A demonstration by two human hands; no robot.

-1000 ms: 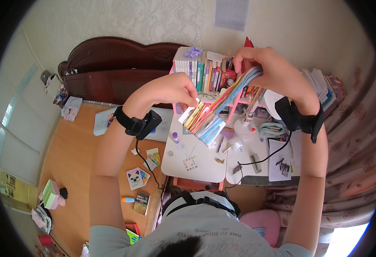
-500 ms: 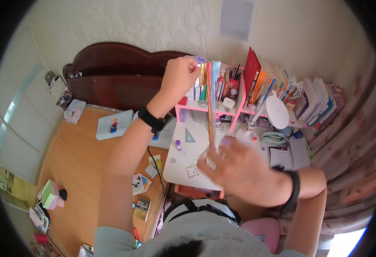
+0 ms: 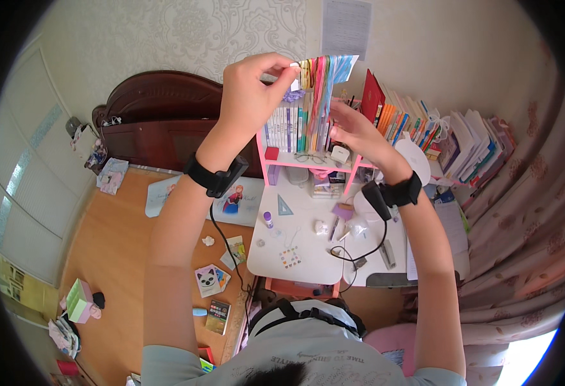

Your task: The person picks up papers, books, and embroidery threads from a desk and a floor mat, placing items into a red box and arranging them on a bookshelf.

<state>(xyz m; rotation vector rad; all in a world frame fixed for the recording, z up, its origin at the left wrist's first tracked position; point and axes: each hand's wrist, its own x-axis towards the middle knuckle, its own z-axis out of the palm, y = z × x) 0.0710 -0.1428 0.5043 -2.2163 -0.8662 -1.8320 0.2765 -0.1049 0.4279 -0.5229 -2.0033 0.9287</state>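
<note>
While left hand (image 3: 256, 87) pinches thread card (image 3: 324, 69) at edge | right hand (image 3: 363, 136): hold unclear | pink shelf edge (image 3: 308, 165) below

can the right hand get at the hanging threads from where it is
Probably yes: the right hand is beside the hanging threads with nothing visible in between, and the left hand holds up their white card. Whether it already touches them is unclear.

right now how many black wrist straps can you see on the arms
2. The left strap is on the wrist of the left hand, which pinches the thread card; the right strap is on the wrist of the right hand. I see no others.
</note>
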